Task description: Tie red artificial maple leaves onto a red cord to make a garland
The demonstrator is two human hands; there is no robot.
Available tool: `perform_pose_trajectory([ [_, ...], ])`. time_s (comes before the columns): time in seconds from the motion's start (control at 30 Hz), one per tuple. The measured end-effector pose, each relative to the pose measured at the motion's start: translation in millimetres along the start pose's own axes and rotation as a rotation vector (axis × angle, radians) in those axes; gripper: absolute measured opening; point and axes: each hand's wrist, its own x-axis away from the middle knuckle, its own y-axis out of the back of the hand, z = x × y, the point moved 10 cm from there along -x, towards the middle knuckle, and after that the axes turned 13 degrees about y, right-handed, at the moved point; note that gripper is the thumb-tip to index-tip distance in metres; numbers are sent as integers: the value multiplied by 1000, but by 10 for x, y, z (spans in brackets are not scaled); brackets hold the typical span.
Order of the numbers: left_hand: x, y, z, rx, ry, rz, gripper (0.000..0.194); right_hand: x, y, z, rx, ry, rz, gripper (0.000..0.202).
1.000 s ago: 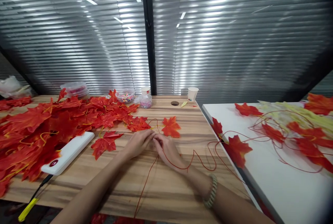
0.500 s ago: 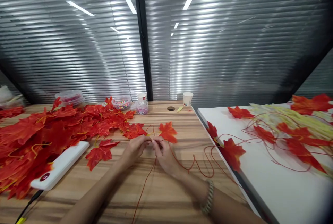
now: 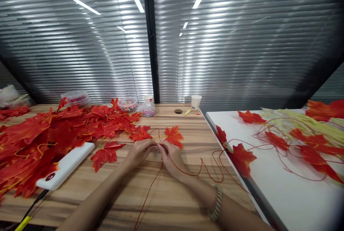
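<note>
Both hands meet above the wooden table, fingertips almost touching. My left hand [image 3: 142,150] is closed in a pinch on the thin red cord [image 3: 148,193]. Opposite it, my right hand [image 3: 170,155] pinches the same cord, which runs over its back and off to the right in loose loops. One end of the cord hangs down toward the near edge. Just beyond the fingers lies a red-orange maple leaf [image 3: 174,136], with a small cord loop beside it. The exact spot where the fingertips meet is too small to make out.
A heap of red leaves [image 3: 61,130] covers the left side, beside a white power bank [image 3: 67,166] with a black cable. Bead containers [image 3: 128,105] and paper cups [image 3: 196,101] stand at the back. A white table [image 3: 279,195] on the right holds leaves, cord and yellow strips.
The view has shifted slightly, so the surroundings appear a little further right. Both hands stay together on the cord, with the right fingers slightly more curled.
</note>
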Motion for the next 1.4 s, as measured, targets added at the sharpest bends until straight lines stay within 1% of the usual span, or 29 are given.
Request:
perform_pose_trajectory([
  [0.13, -3, 7, -13, 12, -15, 15, 13, 3, -22, -19, 6, -5, 26, 20],
  [0.33, -17, 3, -44, -5, -66, 1, 13, 12, -45, -43, 24, -22, 63, 20],
  [0.57, -5, -5, -53, -44, -112, 11, 16, 4, -81, -35, 132, 8, 132, 16],
  [0.7, -4, -20, -5, -56, -101, 22, 20, 1, -96, -41, 179, 9, 152, 15],
  [0.83, 3, -19, 47, -36, -76, 23, 22, 3, -60, -35, 238, 22, 128, 13],
  [0.93, 4, -31, 60, -32, -39, 39, 22, 8, -38, -22, 300, 35, 115, 13],
  [1.0, -5, -28, 48, -8, -1, 53, 21, 3, -23, 26, 386, 71, 116, 11],
  [1.07, -26, 2, 41, 42, 64, 56, 19, -9, -14, 132, 499, 156, 119, 11],
  [1.17, -66, 41, 75, 158, 199, 77, 17, -16, -19, 332, 621, 334, 108, 16],
  [1.27, -88, -21, 148, 290, 305, 169, 20, -5, -39, 422, 653, 437, 106, 21],
  [1.4, -80, -164, 276, 409, 381, 289, 21, 15, -110, 374, 654, 454, 154, 21],
])
